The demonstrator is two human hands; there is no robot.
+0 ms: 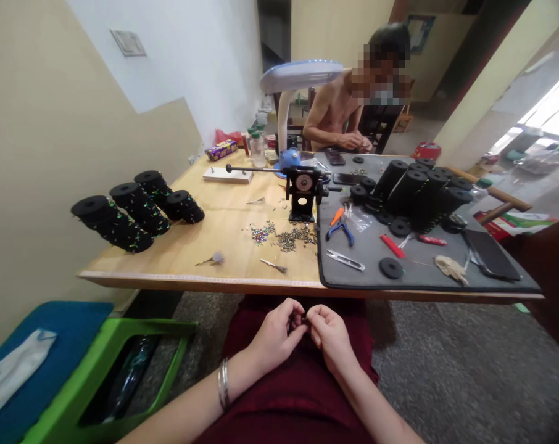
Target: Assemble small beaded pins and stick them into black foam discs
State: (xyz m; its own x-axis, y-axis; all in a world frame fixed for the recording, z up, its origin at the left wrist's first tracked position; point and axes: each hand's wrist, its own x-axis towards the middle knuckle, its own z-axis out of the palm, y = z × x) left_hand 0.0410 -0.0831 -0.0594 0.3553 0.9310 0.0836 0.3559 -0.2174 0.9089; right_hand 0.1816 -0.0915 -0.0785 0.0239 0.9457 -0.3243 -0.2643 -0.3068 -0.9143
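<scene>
Over my lap, in front of the table edge, my left hand [282,327] and my right hand [324,327] meet with fingertips pinched close together. Something small and dark sits between them, too small to name. On the wooden table [224,234] beyond lie a heap of small metal pieces [291,239] and a patch of coloured beads [261,232]. A black hand-cranked device [302,191] with a round dial stands behind them. Two small brush-like bundles, one a feathery tuft [216,258] and one thin with a white stem [274,266], rest near the front edge.
Stacks of black foam spools [136,209] stand at left, more black spools [411,185] at right. The grey mat [367,277] holds blue pliers [340,233], thread snips [345,259] and a phone [491,254]. A lamp [286,123] and a seated person [337,117] are behind. A green stool [71,407] is lower left.
</scene>
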